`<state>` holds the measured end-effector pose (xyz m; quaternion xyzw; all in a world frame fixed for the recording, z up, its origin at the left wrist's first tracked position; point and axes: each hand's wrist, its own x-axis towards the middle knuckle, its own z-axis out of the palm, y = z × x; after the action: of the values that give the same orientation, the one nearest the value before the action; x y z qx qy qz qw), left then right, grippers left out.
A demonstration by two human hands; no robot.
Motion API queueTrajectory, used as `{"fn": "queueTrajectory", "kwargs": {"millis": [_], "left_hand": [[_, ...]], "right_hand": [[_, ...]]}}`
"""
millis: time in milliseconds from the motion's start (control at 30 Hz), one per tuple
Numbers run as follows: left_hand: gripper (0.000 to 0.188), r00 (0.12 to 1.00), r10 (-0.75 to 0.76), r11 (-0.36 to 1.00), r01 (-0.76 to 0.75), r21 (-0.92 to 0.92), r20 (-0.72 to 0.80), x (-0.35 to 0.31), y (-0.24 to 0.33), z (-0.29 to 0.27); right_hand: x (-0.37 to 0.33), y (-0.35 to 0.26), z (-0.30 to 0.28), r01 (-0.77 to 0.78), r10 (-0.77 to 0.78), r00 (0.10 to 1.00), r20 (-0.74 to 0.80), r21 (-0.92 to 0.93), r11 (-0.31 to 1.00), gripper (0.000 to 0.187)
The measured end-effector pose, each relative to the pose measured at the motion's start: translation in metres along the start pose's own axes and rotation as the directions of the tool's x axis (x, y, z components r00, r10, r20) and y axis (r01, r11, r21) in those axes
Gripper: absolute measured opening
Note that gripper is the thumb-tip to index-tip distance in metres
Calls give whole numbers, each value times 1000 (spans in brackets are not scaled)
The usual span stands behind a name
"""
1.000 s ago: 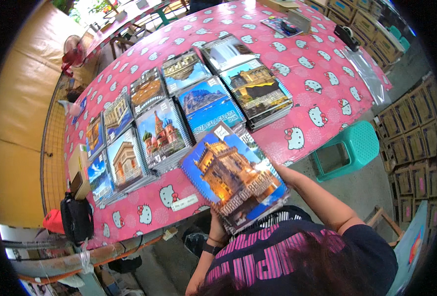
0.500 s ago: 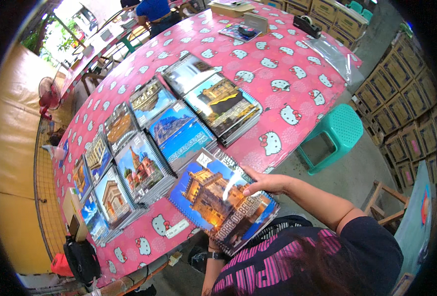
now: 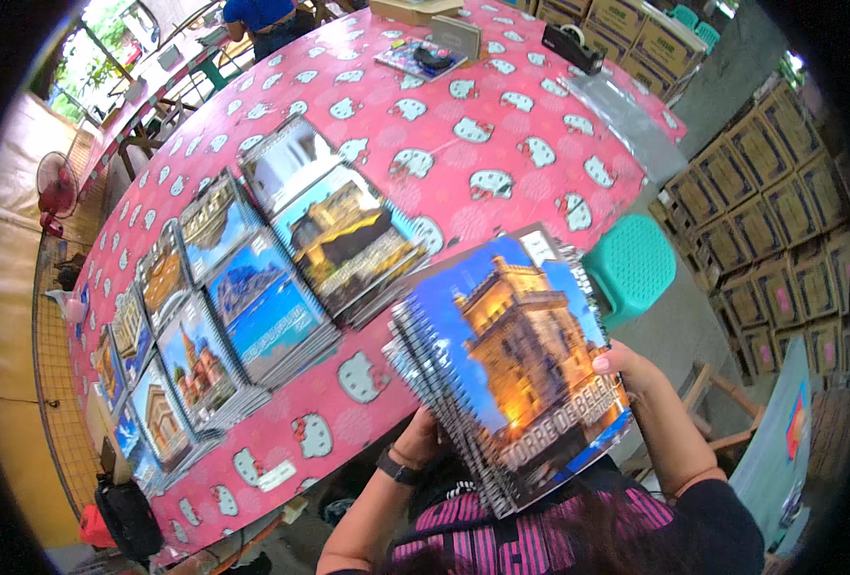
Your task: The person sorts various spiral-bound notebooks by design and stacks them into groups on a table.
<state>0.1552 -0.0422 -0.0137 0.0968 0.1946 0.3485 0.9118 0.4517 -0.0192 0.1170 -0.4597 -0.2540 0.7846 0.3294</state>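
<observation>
Both my hands hold a stack of spiral notebooks [image 3: 525, 355] tilted in front of my chest. Its top cover shows a lit stone tower under a deep blue sky. My left hand [image 3: 423, 438] grips the lower left side by the wire bindings, its fingers partly hidden beneath. My right hand [image 3: 624, 369] clasps the right edge, thumb on the cover. To the left, stacked notebooks lie in rows on the table: a yellow castle cover [image 3: 340, 235], a blue sea cover [image 3: 267, 292], a colourful domed church cover [image 3: 195, 364] and a pale arch cover [image 3: 163, 412] are among them.
The table [image 3: 463, 182] has a pink cat-print cover. A tape dispenser [image 3: 573, 46], clear plastic sheets [image 3: 626, 110] and a booklet with a black object [image 3: 423, 57] lie toward its far side. A green stool [image 3: 633, 264] and stacked cartons [image 3: 770, 211] stand right. Another person [image 3: 264, 24] is far off.
The held stack has come up off the table edge and moved right, closer to me. My left hand, mostly hidden before, now shows at its left side. The view has shifted.
</observation>
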Motion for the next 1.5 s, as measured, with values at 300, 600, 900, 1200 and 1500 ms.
{"fn": "queueTrajectory", "kwargs": {"millis": [300, 600, 900, 1200, 1500], "left_hand": [[62, 969, 193, 959, -219, 179, 155, 253, 63, 35], [52, 920, 342, 936, -352, 15, 193, 428, 200, 46], [53, 713, 700, 145, -86, 986, -41, 455, 265, 34], [49, 469, 882, 77, -247, 966, 49, 376, 172, 87], [37, 850, 350, 810, -63, 584, -393, 113, 64, 28]], "right_hand": [[109, -156, -142, 198, -198, 979, -53, 13, 980, 57], [281, -334, -194, 239, -234, 971, 51, -201, 950, 54], [403, -379, -233, 73, -67, 997, 28, -389, 918, 51], [350, -390, -154, 302, -886, 314, 341, -921, -248, 56], [277, -45, 121, 613, -89, 432, 897, -364, -701, 68]]}}
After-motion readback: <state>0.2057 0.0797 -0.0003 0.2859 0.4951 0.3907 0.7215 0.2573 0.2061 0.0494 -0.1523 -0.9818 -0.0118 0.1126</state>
